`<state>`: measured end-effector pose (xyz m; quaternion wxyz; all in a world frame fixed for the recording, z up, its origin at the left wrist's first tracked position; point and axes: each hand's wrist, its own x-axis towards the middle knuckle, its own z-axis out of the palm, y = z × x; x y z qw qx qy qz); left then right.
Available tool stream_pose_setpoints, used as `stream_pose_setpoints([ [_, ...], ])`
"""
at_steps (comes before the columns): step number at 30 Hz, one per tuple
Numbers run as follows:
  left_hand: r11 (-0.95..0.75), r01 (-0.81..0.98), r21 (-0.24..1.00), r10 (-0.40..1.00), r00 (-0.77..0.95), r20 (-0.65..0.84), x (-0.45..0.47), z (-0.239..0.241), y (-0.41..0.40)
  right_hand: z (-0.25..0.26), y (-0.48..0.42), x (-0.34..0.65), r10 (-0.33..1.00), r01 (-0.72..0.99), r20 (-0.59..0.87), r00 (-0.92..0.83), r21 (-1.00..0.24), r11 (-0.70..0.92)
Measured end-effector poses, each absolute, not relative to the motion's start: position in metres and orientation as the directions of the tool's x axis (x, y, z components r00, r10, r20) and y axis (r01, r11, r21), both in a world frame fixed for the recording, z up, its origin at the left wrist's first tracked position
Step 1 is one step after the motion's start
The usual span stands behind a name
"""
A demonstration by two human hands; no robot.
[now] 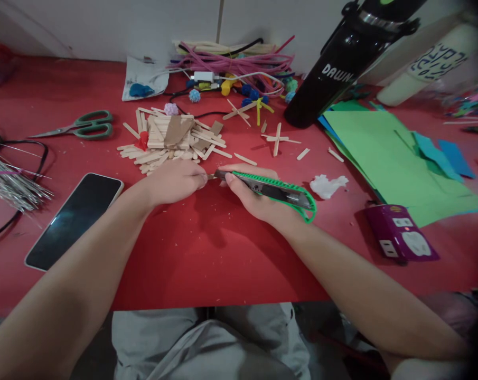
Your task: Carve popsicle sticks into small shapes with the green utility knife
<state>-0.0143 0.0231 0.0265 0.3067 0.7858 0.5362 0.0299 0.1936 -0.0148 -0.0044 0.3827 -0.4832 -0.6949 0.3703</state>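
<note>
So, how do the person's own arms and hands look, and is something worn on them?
The left arm and the right arm are bare up to the picture's edge: no sleeves show. The left hand and right hand are bare too: no gloves, rings, watch or bracelet visible.

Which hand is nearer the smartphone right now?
Left. The left hand lies just right of the smartphone; the right hand, gripping the green utility knife, is farther right, beyond the left.
</note>
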Motion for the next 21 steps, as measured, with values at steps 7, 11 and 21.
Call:
stream_pose_setpoints([
  [7, -0.227, 0.826, 0.516, 0.855, 0.422, -0.300, -0.0142, 0.0270, 0.0237, -0.0047, -0.0146, 0.1939, 0.954, 0.335, 0.169, -0.249, -0.909, 0.248],
  [11, -0.222, 0.829, 0.513, 0.857, 0.417, -0.302, -0.0145, 0.0257, 0.0244, -0.0061, -0.0132, 0.1931, 0.954, 0.317, 0.192, -0.231, -0.912, 0.260],
  [21, -0.246, 0.845, 0.474, 0.854, 0.421, -0.306, -0.0143, 0.0241, 0.0246, -0.0015, -0.0154, 0.1929, 0.953, 0.375, 0.173, -0.249, -0.890, 0.260],
])
